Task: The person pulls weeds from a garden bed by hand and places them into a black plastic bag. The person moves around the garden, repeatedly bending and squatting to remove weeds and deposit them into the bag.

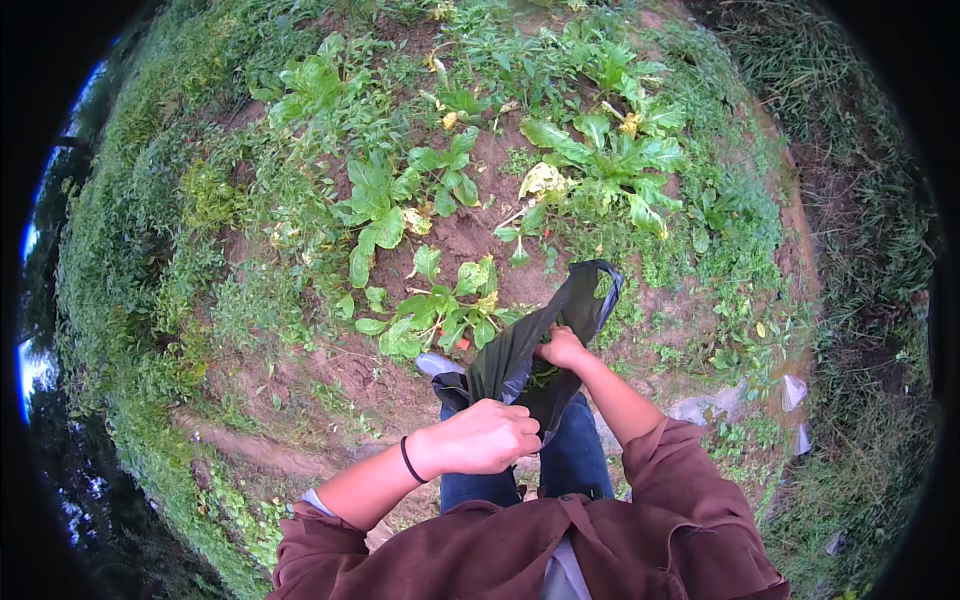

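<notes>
A black plastic bag [504, 358] hangs in front of my legs with its mouth spread. My left hand [487, 436], a dark band at its wrist, is closed on the near edge of the bag. My right hand [562, 347] reaches into the mouth of the bag, fingers bent and partly hidden. Green leaves [541, 373] show inside the bag, just below that hand. Whether the right fingers hold any of them cannot be made out. Just beyond the bag grows a leafy green vegetable plant [442, 306].
More leafy vegetables [611, 154] with some yellowed leaves [545, 182] grow in brown soil [480, 232] among weeds. A shoe tip [439, 365] shows left of the bag. Pale plastic pieces [793, 392] lie at the right. Tall grass [862, 187] borders the plot there.
</notes>
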